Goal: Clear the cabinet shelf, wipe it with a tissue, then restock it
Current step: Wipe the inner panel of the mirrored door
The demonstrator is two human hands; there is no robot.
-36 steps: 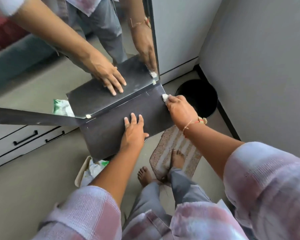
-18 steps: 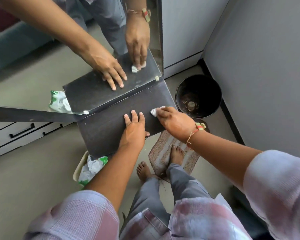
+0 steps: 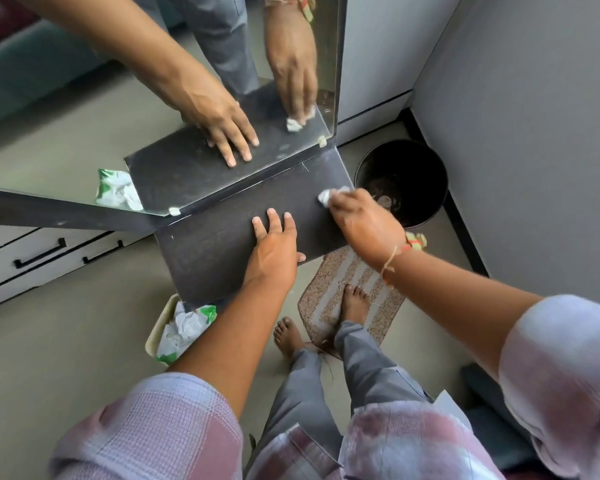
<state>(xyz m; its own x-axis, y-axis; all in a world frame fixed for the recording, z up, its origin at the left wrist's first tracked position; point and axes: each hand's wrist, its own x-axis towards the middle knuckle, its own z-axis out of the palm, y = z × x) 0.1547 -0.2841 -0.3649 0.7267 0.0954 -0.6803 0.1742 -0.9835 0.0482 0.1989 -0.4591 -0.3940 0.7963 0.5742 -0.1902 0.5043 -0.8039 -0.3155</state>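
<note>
A dark wooden shelf [image 3: 215, 251] juts out below a mirror [image 3: 84, 140], with nothing standing on it. My left hand [image 3: 274, 244] rests flat on the shelf's middle, fingers straight. At the shelf's right end my right hand [image 3: 361, 223] pinches a crumpled white tissue [image 3: 326, 197] against the surface. The mirror repeats both hands and the tissue.
A black waste bin [image 3: 426, 209] stands on the floor just right of the shelf. A cream tray with a green-and-white packet [image 3: 184, 332] lies on the floor under the shelf's left end. A doormat [image 3: 326, 292] is under my feet. White drawers [image 3: 32, 258] sit at left.
My right hand swept the tissue from the shelf's right rear corner toward the middle, then back out to the right end. My left hand stayed flat on the shelf.
</note>
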